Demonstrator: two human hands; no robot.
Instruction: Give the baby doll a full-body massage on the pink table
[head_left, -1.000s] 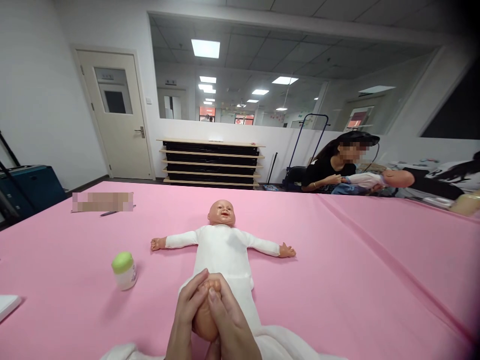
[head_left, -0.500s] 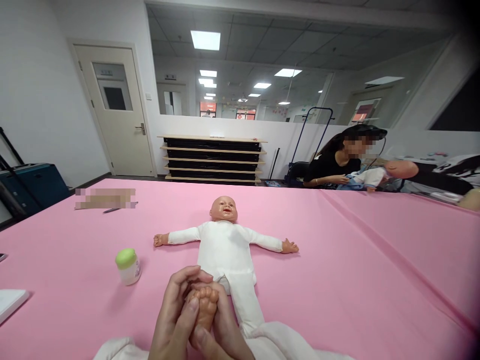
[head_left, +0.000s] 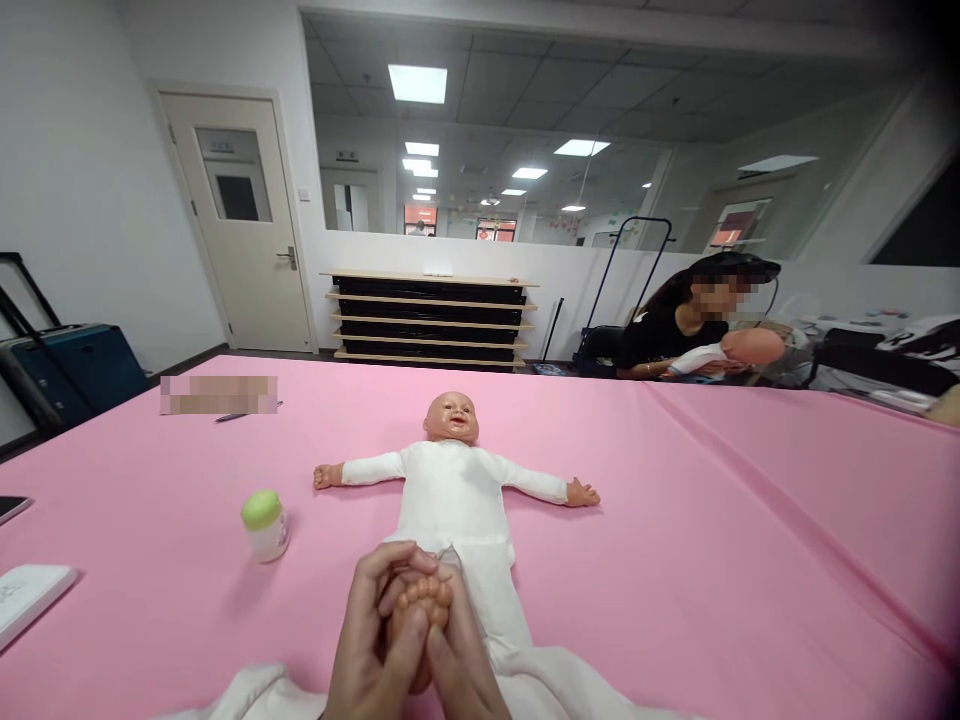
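Observation:
A baby doll (head_left: 455, 490) in a white cloth body lies on its back on the pink-covered table, arms stretched out sideways. One of its bare feet (head_left: 424, 598) is raised between my hands, sole toward me. My left hand (head_left: 375, 625) wraps it from the left, and my right hand (head_left: 461, 640) wraps it from the right. Both thumbs press on the sole just below the toes. The fingers behind the foot are partly hidden. The doll's other leg (head_left: 495, 600) lies along the table beside my right hand.
A jar with a green lid (head_left: 264, 525) stands left of the doll. A white box (head_left: 34, 600) and a phone-like device (head_left: 11, 508) lie at the left edge. A pen (head_left: 238, 413) rests farther back. Across the table, a person (head_left: 686, 320) holds another doll (head_left: 750, 348).
My thumbs have moved up the sole, now side by side below the toes. The view has shifted slightly. The other person's doll has moved left, closer to that person.

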